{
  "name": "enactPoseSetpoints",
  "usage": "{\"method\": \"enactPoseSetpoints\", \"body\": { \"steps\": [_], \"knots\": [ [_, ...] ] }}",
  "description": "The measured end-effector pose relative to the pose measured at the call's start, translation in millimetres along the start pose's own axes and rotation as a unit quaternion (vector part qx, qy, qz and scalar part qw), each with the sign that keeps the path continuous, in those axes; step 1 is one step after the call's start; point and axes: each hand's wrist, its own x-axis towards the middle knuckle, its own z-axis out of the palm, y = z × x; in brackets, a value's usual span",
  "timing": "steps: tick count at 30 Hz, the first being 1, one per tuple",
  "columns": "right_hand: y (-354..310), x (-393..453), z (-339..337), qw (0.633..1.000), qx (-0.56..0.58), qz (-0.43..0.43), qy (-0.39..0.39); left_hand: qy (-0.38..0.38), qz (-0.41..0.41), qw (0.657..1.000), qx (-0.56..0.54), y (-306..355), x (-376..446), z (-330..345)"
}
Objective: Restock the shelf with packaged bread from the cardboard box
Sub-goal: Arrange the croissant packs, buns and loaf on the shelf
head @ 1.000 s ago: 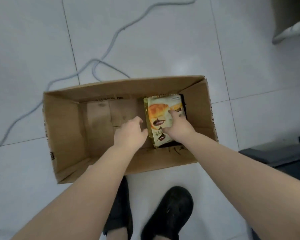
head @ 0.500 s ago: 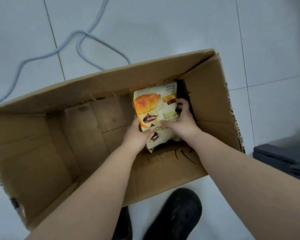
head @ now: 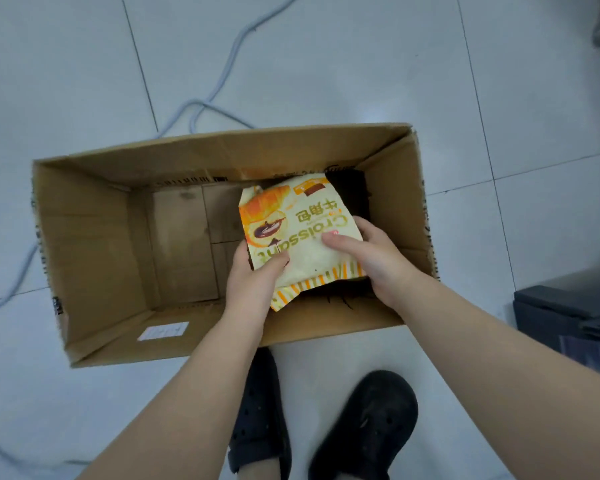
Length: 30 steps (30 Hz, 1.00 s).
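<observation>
An open cardboard box [head: 94,244] stands on the floor below me. Over its right end I hold a cream and orange croissant packet [head: 291,230], its print upside down to me. My left hand [head: 253,282] grips the packet's near left edge, thumb on top. My right hand [head: 368,258] grips its right side, thumb across the face. Behind and under the packet lies a dark package [head: 352,195], mostly hidden. The box's left part shows bare cardboard bottom. No shelf is in view.
A grey cable [head: 219,84] loops over the white tiled floor behind the box. My two black shoes [head: 364,424] stand just in front of the box. A dark grey object [head: 568,317] sits at the right edge.
Both hands have closed on the croissant packet and raised it from the box's bottom toward me. The view has pulled back from the box.
</observation>
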Motion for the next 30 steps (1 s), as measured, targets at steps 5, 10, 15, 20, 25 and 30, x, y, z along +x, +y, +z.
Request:
{"method": "enactPoseSetpoints", "body": {
  "steps": [5,10,15,20,25,30],
  "knots": [
    [-56.3,-50.1,6.2,0.999,-0.023,-0.026,-0.032,-0.021,0.019,0.999,-0.021,49.4,-58.3,-11.4],
    [-148.5,-138.6,2.2,0.997,-0.038,-0.073,-0.011,-0.054,0.137,0.987,0.060,140.4,-140.3,-32.8],
    [-284.3,-279.8,-27.7,0.985,-0.035,-0.107,-0.131,-0.028,0.295,0.921,0.252,260.6,-256.5,-42.3],
    [-380.7,-437.5,-48.8,0.955,-0.151,-0.228,-0.113,0.000,0.421,0.868,0.263,374.3,-393.9,-43.3],
    [-436.5,-579.9,-47.0,0.890,-0.123,-0.422,0.120,-0.027,0.509,0.834,0.211,435.4,-535.3,-39.4],
    [-451.7,-701.9,-41.2,0.877,-0.072,-0.459,0.119,-0.082,0.566,0.810,0.134,463.1,-648.0,-43.4]
  ]
}}
